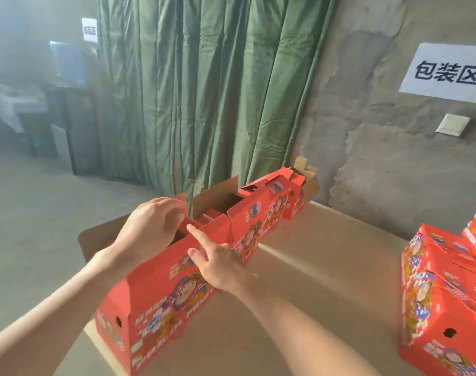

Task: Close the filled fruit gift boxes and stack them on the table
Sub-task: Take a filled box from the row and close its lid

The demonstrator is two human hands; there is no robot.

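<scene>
On the beige tabletop (pixel 326 253) before you, a row of open red printed cardboard gift boxes (pixel 269 204) runs toward the wall, with closed red boxes (pixel 435 308) stacked at right. Your left hand (pixel 150 226) curls its fingers round the nearest box (pixel 161 294) at its top flap. Your right hand (pixel 220 270) presses a straight index finger on its front panel.

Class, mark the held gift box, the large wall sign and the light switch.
held gift box (pixel 155 302), head view, front panel.
large wall sign (pixel 446 73), head view, printed characters.
light switch (pixel 453 124), head view, plate centre.
</scene>
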